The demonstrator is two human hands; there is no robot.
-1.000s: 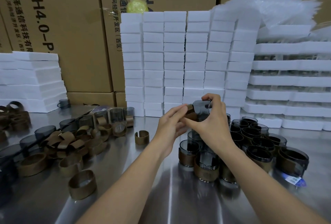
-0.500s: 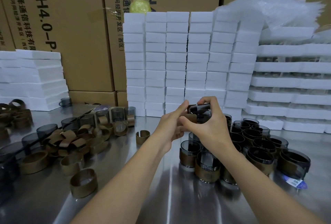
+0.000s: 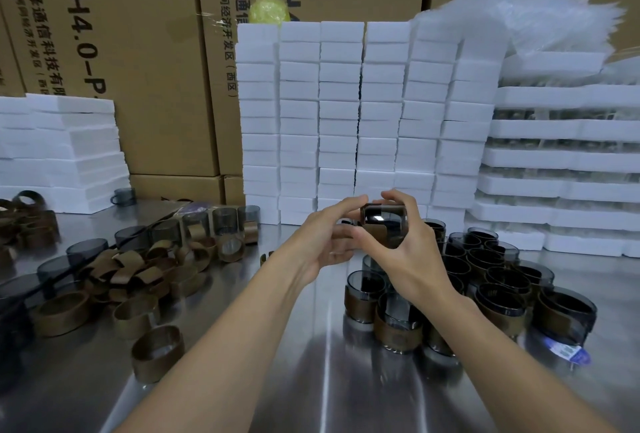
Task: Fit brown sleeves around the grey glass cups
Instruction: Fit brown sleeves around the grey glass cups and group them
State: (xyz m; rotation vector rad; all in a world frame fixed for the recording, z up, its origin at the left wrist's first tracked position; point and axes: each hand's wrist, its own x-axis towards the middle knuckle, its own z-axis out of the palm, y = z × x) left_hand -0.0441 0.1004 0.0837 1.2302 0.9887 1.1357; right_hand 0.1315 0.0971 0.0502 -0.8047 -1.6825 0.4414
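While my right hand [image 3: 408, 256] grips the smoky grey glass cup [image 3: 386, 218] on its side above the steel worktop [image 3: 329, 363], my left hand [image 3: 322, 242] pinches the brown band-shaped sleeve [image 3: 375, 231], which I should slide on squarely.

A glossy, translucent finish is shown by the smoky grey glass cup [image 3: 384, 221]. The brown band-shaped sleeves [image 3: 156, 363] are seen as matt. The silver metal desk [image 3: 311, 380] is brushed and reflective. The white foam blocks [image 3: 339, 110] are grainy, and the tan cardboard boxes [image 3: 145, 51] dull.
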